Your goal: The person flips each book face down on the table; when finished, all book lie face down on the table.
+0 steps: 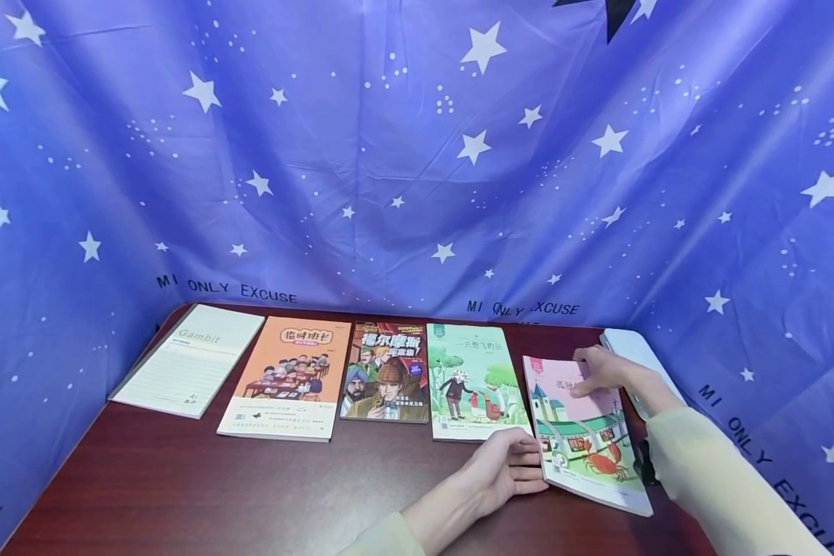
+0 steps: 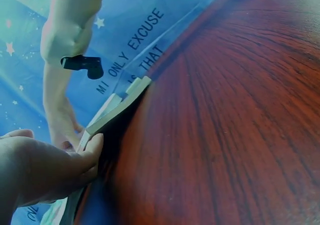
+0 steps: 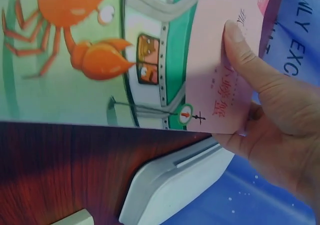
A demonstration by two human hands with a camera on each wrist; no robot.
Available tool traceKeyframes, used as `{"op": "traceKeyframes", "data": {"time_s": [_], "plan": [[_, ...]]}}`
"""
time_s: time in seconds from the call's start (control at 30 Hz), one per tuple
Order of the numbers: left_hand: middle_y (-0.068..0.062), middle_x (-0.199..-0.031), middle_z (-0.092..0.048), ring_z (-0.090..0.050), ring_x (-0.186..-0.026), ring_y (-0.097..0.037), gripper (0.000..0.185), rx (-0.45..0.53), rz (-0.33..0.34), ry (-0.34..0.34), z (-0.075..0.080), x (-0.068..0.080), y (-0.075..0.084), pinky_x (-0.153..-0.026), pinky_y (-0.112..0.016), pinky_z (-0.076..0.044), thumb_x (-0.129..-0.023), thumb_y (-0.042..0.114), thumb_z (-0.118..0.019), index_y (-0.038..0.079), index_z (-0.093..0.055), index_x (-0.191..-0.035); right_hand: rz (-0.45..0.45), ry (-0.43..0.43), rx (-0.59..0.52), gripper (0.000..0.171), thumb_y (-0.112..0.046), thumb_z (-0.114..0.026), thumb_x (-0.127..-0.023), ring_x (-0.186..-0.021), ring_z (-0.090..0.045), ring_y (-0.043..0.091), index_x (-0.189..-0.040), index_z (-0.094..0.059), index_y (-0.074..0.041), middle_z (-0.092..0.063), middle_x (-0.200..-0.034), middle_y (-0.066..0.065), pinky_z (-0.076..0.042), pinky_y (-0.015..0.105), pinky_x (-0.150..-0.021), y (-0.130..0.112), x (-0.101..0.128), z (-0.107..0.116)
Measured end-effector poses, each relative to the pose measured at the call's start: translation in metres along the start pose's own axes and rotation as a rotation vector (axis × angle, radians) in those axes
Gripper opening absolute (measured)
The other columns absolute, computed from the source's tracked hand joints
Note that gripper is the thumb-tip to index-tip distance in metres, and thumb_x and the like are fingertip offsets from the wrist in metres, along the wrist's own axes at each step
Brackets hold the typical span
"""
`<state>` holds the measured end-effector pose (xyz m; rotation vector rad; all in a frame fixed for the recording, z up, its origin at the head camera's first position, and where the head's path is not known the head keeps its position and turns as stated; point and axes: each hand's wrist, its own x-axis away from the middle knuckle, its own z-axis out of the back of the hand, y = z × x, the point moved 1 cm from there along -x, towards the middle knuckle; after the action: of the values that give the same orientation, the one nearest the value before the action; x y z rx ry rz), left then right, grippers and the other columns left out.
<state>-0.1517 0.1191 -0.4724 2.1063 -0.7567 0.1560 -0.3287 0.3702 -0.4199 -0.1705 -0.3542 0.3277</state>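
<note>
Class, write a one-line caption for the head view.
Both hands, left and right, hold the crab book beside four others.

Even, soft blue-tinted light; wide-angle bending at edges; blurry wrist close-ups.

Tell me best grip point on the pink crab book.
Probably the pink crab book at its far right edge, from the right: the right hand already pinches it there, thumb on the cover, edge lifted off the table. The left hand steadies the near left edge.
</note>
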Motion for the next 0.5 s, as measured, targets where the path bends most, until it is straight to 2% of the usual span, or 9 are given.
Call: {"op": "traceKeyframes", "data": {"time_s": [0.07, 0.17, 0.3, 0.5], "plan": [[-0.021, -0.116, -0.068, -0.072, -0.102, -0.032, 0.037, 0.002, -0.008, -0.003, -0.002, 0.002, 0.003, -0.101, -0.053, -0.058, -0.085, 0.023, -0.058, -0.003, -0.064, -0.110, 0.012, -0.016, -0.013, 0.074, -0.030, -0.091, -0.077, -0.104, -0.061, 0.037, -0.122, -0.057, 0.017, -0.066, -0.115, 0.030, -0.053, 0.058, -0.097, 0.002, 0.005, 0.003], [-0.020, -0.113, -0.068, -0.072, -0.099, -0.031, 0.029, 0.010, -0.023, -0.003, -0.003, 0.004, 0.008, -0.100, -0.054, -0.058, -0.085, 0.022, -0.058, 0.001, -0.063, -0.104, 0.014, -0.040, -0.048, 0.060, -0.028, -0.089, -0.080, -0.091, -0.059, 0.030, -0.115, -0.059, 0.011, -0.068, -0.102, 0.020, -0.055, 0.047, -0.085, 0.002, 0.011, 0.010], [-0.017, -0.108, -0.069, -0.071, -0.092, -0.026, 0.021, 0.016, -0.051, 0.000, -0.004, 0.007, 0.016, -0.098, -0.053, -0.060, -0.085, 0.021, -0.059, 0.005, -0.063, -0.098, -0.018, -0.061, -0.090, 0.048, -0.030, -0.086, -0.084, -0.083, -0.054, 0.021, -0.109, -0.061, 0.003, -0.064, -0.091, 0.008, -0.046, 0.033, -0.074, 0.001, 0.015, 0.021], [-0.020, -0.116, -0.070, -0.069, -0.094, -0.021, 0.029, -0.010, -0.108, 0.000, 0.001, 0.012, 0.031, -0.099, -0.050, -0.060, -0.089, 0.018, -0.059, -0.002, -0.064, -0.110, -0.013, -0.051, -0.118, 0.042, -0.028, -0.080, -0.089, -0.082, -0.054, 0.019, -0.110, -0.063, 0.004, -0.061, -0.091, 0.008, -0.044, 0.031, -0.072, -0.004, 0.018, 0.036]]}}
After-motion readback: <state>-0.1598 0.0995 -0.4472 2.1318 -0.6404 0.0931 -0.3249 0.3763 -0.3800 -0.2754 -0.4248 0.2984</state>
